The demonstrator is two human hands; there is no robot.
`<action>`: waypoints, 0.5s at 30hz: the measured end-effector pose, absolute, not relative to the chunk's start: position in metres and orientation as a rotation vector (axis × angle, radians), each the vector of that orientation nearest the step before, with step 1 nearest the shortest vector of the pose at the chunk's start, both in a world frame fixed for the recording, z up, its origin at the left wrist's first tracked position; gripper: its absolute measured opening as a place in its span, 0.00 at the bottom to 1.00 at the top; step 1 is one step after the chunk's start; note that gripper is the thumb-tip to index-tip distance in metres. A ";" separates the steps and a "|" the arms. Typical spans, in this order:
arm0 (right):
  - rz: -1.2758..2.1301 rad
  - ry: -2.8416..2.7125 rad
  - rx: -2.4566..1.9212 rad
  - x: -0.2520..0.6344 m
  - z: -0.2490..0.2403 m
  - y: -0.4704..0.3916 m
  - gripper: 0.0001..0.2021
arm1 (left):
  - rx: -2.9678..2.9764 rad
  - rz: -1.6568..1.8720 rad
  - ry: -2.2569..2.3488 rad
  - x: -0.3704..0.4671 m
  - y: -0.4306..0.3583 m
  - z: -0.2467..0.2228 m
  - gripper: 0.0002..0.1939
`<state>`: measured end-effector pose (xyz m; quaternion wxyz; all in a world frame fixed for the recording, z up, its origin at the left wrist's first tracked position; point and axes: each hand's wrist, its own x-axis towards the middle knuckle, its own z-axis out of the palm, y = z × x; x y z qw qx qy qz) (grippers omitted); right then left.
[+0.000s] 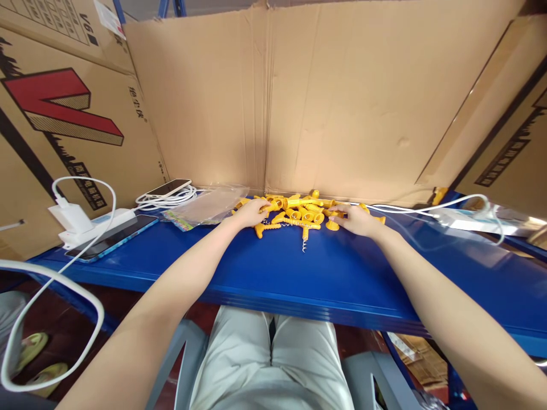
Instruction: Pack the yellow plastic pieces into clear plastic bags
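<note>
A pile of yellow plastic corkscrew parts (305, 215) lies at the back middle of the blue shelf. At its front, a yellow corkscrew (305, 232) points its bare metal spiral toward me. Another corkscrew handle (259, 229) lies just below my left hand (252, 213). That hand rests at the pile's left side, its fingers reaching over the yellow parts and partly hidden among them. On the right side, my right hand (356, 220) touches the pile with thumb and fingers apart. A flared yellow piece (332, 225) sits by its fingertips. Neither hand visibly lifts anything.
Left of the pile lie a clear plastic bag (207, 206), a phone (168, 188), coiled white cable (171, 199), a larger phone (113, 239) and a power strip with a charger (72, 219). Another power strip (474, 221) lies right. Cardboard (342, 97) walls the back and sides.
</note>
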<state>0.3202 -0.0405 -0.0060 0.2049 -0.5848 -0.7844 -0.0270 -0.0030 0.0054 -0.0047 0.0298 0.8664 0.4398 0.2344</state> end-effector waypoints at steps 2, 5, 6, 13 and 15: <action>-0.078 -2.184 -1.611 0.320 -0.007 -0.041 0.18 | 2.676 0.725 1.350 -0.003 0.005 -0.004 0.18; -0.084 -2.187 -1.596 0.320 -0.007 -0.040 0.18 | 2.682 0.725 1.343 -0.003 0.004 -0.004 0.18; -0.083 -2.188 -1.597 0.320 -0.007 -0.040 0.18 | 2.682 0.726 1.348 -0.003 0.005 -0.004 0.18; -0.069 -2.193 -1.623 0.320 -0.005 -0.040 0.18 | 2.677 0.723 1.345 -0.004 0.007 -0.005 0.18; -0.067 -2.198 -1.623 0.320 -0.005 -0.041 0.18 | 2.679 0.724 1.369 -0.004 0.007 -0.006 0.18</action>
